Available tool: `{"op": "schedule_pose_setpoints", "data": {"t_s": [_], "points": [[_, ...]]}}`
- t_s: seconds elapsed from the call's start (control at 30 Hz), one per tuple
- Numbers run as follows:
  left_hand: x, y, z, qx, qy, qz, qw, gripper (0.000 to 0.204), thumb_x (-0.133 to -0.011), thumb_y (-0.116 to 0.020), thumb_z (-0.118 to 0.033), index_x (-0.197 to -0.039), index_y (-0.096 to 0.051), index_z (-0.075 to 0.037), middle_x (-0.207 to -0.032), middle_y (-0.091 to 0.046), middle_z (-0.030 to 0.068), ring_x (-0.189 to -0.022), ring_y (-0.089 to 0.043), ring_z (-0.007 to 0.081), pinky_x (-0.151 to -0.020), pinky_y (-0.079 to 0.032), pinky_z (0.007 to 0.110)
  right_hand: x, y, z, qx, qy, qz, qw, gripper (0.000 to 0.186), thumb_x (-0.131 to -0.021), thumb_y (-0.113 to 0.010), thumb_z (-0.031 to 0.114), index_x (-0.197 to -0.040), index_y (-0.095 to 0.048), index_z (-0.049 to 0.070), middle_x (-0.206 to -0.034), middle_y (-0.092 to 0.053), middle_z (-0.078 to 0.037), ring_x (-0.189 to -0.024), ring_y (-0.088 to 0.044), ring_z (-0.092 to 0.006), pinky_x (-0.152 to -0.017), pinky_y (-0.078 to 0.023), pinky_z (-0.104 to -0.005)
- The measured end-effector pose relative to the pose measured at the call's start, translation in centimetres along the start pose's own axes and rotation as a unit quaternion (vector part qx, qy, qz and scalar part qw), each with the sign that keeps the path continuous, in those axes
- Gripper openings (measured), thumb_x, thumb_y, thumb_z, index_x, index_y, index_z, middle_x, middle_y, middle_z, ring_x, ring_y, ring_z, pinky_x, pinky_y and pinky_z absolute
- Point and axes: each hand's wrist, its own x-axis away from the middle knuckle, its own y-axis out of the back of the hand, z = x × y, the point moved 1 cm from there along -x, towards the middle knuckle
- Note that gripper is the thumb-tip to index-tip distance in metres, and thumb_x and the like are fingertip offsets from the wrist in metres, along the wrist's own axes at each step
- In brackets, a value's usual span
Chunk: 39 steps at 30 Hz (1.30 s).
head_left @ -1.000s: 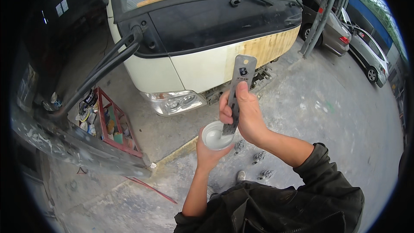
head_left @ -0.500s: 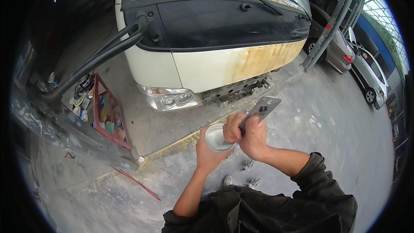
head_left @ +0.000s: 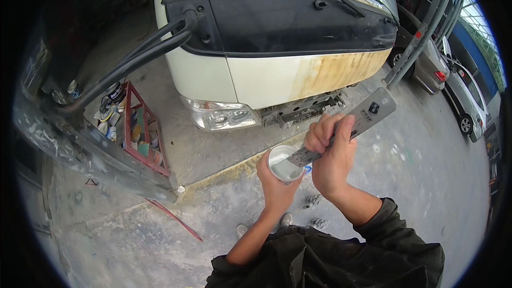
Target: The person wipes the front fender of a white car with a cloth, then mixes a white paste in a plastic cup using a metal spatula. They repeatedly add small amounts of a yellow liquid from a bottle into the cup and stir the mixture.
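Note:
My left hand (head_left: 274, 189) is wrapped round a cup (head_left: 281, 157) of pale grey liquid at the middle of the view. My right hand (head_left: 333, 162) grips a flat grey metal stick (head_left: 368, 110), slanted from upper right to lower left, with its lower end inside the cup. Just beyond both hands is the front of a white vehicle (head_left: 266, 74), with a black upper panel, a yellow-brown stained patch and a headlight (head_left: 218, 114). Small grey lumpy objects (head_left: 312, 200) lie on the floor below my hands, near my shoes.
A steel post and bent bars (head_left: 74, 149) stand at left, beside a red rack (head_left: 144, 146) crowded with cans. A red hose (head_left: 173, 218) lies on the concrete floor (head_left: 416, 181). Grey poles (head_left: 408, 53) and parked cars (head_left: 464, 101) are at right.
The stick has gone from near upright to slanting rightward, its lower end staying at the cup. My hands now sit farther right in the view, and the vehicle has shifted slightly up and right.

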Motion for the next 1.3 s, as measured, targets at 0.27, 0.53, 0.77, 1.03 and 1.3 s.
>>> {"op": "schedule_pose_setpoints", "data": {"t_s": [0.27, 0.53, 0.77, 1.03, 1.3], "points": [[-4.2, 5.1, -1.8, 0.129, -0.009, 0.350, 0.928, 0.089, -0.053, -0.096, -0.020, -0.130, -0.054, -0.005, -0.124, -0.061, 0.0082, -0.116, -0.059, 0.0250, -0.103, -0.044, 0.039, -0.9, 0.0, 0.1, -0.061, -0.135, 0.286, 0.947, 0.069, -0.095, -0.041, 0.068, -0.061, -0.041, 0.008, -0.057, -0.036, 0.000, -0.046, -0.033, -0.0130, -0.046, -0.029, -0.0285], [-5.3, 6.8, -0.7, 0.245, -0.030, 0.563, 0.789, 0.091, -0.050, -0.096, -0.019, -0.130, -0.055, -0.004, -0.125, -0.060, 0.0055, -0.119, -0.055, 0.0189, -0.103, -0.042, 0.034, -3.2, -3.7, 1.7, -0.132, -0.254, 0.539, 0.792, 0.092, -0.082, -0.010, 0.086, -0.050, -0.043, 0.007, -0.045, -0.040, -0.003, -0.038, -0.040, -0.0151, -0.038, -0.032, -0.0282], [-4.5, 8.1, -2.0, 0.188, 0.082, 0.269, 0.941, 0.078, -0.058, -0.092, -0.008, -0.126, -0.054, -0.002, -0.113, -0.064, 0.0082, -0.102, -0.062, 0.0160, -0.090, -0.050, 0.032, -2.4, -1.0, -0.4, -0.005, -0.153, 0.179, 0.972, 0.076, -0.093, -0.026, 0.076, -0.063, -0.037, 0.007, -0.054, -0.031, 0.000, -0.044, -0.028, -0.0113, -0.043, -0.025, -0.0273], [-1.4, 3.3, -1.3, 0.050, 0.025, 0.055, 0.997, 0.081, -0.061, -0.093, -0.012, -0.128, -0.049, -0.003, -0.115, -0.064, 0.0123, -0.105, -0.063, 0.0219, -0.091, -0.051, 0.035, -1.1, -1.7, -0.4, 0.032, -0.038, 0.101, 0.994, 0.067, -0.097, -0.035, 0.067, -0.069, -0.039, 0.007, -0.059, -0.034, -0.001, -0.050, -0.033, -0.0110, -0.047, -0.027, -0.0269], [-0.9, 2.8, -0.1, 0.083, 0.026, 0.084, 0.993, 0.092, -0.058, -0.095, -0.015, -0.133, -0.043, -0.004, -0.117, -0.063, 0.0130, -0.108, -0.062, 0.0238, -0.093, -0.049, 0.037, -0.6, -0.8, -0.3, 0.028, -0.072, 0.150, 0.986, 0.067, -0.099, -0.036, 0.064, -0.066, -0.042, 0.006, -0.058, -0.041, -0.002, -0.051, -0.039, -0.0109, -0.048, -0.030, -0.0267]]}}
